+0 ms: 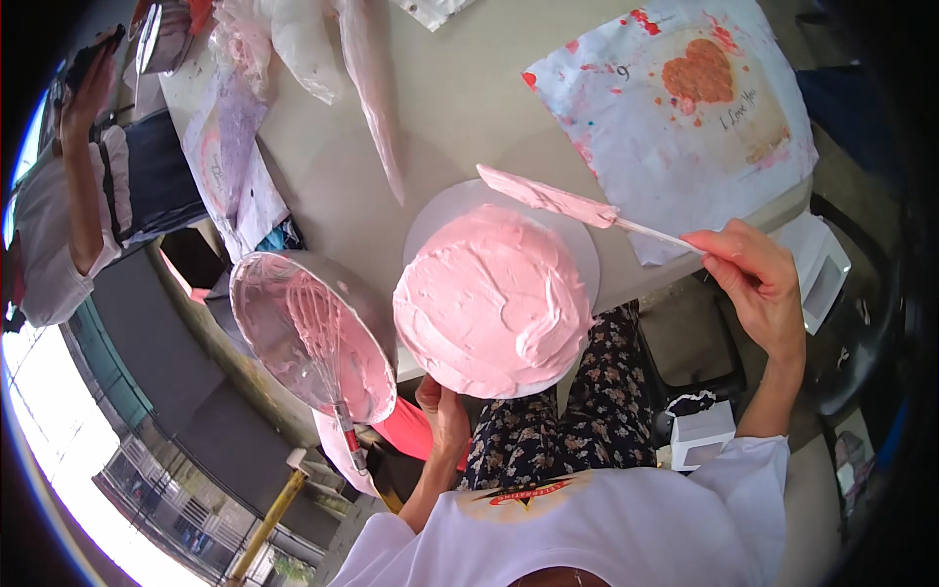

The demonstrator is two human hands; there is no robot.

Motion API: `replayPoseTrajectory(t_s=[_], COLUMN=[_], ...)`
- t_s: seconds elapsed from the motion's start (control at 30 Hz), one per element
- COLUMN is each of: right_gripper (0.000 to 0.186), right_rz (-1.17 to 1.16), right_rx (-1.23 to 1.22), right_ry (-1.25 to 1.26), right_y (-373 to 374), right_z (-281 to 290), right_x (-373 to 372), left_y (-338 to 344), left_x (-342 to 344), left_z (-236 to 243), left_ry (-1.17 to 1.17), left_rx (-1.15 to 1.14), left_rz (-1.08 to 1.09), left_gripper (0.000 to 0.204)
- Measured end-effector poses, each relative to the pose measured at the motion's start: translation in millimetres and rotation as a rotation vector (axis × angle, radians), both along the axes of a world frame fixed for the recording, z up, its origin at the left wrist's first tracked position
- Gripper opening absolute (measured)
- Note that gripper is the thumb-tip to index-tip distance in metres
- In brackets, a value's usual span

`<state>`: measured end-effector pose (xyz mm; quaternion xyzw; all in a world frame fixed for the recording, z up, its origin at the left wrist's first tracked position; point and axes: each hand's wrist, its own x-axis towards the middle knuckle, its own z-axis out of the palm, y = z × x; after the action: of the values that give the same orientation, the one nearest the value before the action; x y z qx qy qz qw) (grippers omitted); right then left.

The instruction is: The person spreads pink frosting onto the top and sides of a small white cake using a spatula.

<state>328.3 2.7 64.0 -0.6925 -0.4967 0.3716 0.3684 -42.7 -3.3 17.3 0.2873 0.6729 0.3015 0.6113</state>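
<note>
A round cake [499, 303] covered in pink frosting is at the table's near edge, its top swirled and uneven. It sits on a thin white cake board [544, 384], and a wider pale disc [579, 238] shows beyond it. My left hand [445, 419] is under the cake's near left edge, fingers curled at the board; the cake partly hides the grip. My right hand [751, 279] grips the thin handle of a spatula [548, 197], whose frosting-coated blade is over the disc's far edge, apart from the cake.
Left of the cake, a metal bowl [256, 286] smeared with pink frosting holds a whisk [320, 338]. Used piping bags [372, 98] lie at the far left of the table [469, 93]. A stained white sheet [626, 127] covers the right side. Another person [73, 210] stands at far left.
</note>
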Motion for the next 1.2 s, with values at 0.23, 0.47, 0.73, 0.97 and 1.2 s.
replayPoseTrajectory(t_s=[0.23,0.47,0.73,0.97,1.2], right_gripper=[0.021,0.028,0.026,0.026,0.028], right_rz=[0.198,0.363,0.354,0.173,0.268], right_rx=[-0.024,0.057,0.124,-0.047,0.071], right_ry=[0.074,-0.046,0.019,0.056,0.077], right_y=[49,55,45,23,20], right_z=[-39,-23,6,-30,7], right_x=[6,17,30,13,16], left_y=[1,-49,-12,-5,-7], left_x=[-2,-52,-2,5,10], left_z=[-3,-35,-4,-2,-2], left_ry=[0.003,0.110,0.124,0.179,0.041], left_rx=[0.029,-0.099,-0.048,-0.065,0.009], left_rz=[0.113,0.241,0.236,0.198,0.179], left_gripper=[0.025,0.026,0.028,0.032,0.032])
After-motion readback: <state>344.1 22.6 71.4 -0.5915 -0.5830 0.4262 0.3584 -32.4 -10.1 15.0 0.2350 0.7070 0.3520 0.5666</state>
